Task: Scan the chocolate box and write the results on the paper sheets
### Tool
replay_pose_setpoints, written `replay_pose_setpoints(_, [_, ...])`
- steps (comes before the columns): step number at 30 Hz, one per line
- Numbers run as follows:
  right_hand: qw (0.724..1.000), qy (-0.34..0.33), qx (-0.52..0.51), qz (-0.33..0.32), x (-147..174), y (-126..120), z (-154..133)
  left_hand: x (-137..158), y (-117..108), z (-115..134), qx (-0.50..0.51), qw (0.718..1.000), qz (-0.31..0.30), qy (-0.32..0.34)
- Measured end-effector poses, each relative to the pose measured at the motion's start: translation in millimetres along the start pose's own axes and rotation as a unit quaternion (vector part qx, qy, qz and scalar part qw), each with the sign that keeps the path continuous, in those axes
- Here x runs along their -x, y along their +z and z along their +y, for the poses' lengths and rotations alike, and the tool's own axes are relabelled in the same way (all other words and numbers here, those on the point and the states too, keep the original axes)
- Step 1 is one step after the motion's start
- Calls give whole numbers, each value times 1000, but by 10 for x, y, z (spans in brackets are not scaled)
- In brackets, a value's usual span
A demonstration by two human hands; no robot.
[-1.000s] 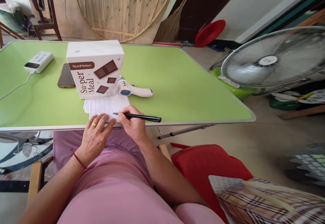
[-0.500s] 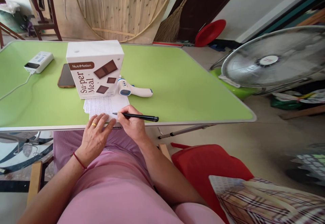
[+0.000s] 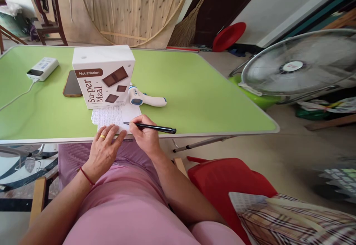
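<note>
Fingers of the right hand (image 3: 145, 135) grip the pen (image 3: 158, 128), its tip at the paper (image 3: 130, 114) on the table (image 3: 189, 93). The left hand (image 3: 105, 146) rests, fingers extended, on the paper's near edge; if its pressure slackens, the paper could slip.

Pen (image 3: 158, 128), in the right hand (image 3: 146, 135): black. Paper sheets (image 3: 111, 116), under the left hand (image 3: 105, 148): white, patterned with rows of fine dark marks. Finger ring (image 3: 102, 136), on the left hand: gold. Cord bracelet (image 3: 87, 176), by the left hand: red. Carton (image 3: 98, 60), beyond the left hand: white, bearing a brown label (image 3: 89, 73) with white lettering, brown lettering and brown rectangles (image 3: 115, 79). Infrared thermometer (image 3: 152, 101), beyond the right hand: white, trimmed in blue. Tabletop (image 3: 205, 96), beneath both hands: plain green, pale rim. Bag (image 3: 278, 221), right of the right hand: tan plaid, dark and white lines.
</note>
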State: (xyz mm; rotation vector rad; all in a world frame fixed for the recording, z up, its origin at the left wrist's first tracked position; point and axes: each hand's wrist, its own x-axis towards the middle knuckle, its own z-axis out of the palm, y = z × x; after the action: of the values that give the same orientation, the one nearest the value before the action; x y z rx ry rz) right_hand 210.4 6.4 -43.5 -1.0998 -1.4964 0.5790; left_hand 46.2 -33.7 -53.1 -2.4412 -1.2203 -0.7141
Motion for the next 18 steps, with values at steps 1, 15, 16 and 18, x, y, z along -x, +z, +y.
replay_pose_setpoints(1, [1000,-4,-7,5,0,-13,-14,2,3,-1,2,1000,0,0])
replay_pose_setpoints(15, [995,-52,86,-13,-218,-240,142,-32,-86,22,45,999,-24,-1])
replay_pose_setpoints(16, [995,-41,94,9,-215,-220,166,-44,-119,17,69,997,-33,-8])
replay_pose_setpoints(18, [993,-30,111,33,-206,-182,204,-77,-185,-44,137,989,-25,-39])
